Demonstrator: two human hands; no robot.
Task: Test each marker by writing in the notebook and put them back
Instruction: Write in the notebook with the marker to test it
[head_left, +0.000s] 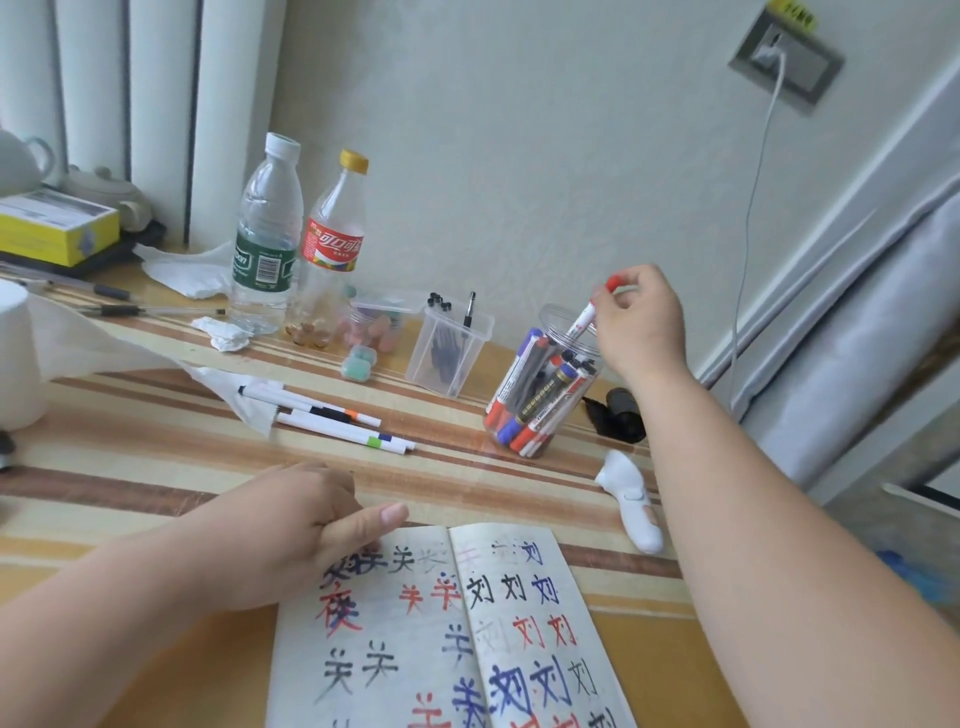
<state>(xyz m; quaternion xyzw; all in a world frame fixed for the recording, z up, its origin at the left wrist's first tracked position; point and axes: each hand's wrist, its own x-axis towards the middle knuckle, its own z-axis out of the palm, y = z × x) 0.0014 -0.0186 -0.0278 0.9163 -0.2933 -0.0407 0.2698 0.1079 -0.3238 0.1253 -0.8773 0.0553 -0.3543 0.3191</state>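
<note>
Pinching red marker (586, 317) at jar (540, 400) rim, right hand (643, 322), left hand (304, 519) relaxed on notebook (415, 654)

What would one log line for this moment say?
right hand: pinches red-capped white marker, lower end in mouth of clear plastic jar | left hand: rests on open written-on paper notebook

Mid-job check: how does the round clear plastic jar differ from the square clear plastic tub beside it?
The round clear plastic jar is packed with red, blue and black markers; the square clear plastic tub holds a few dark pens. The right hand holds a red-capped marker at the jar's mouth; nothing touches the tub. Both stand upright, lidless.
</note>
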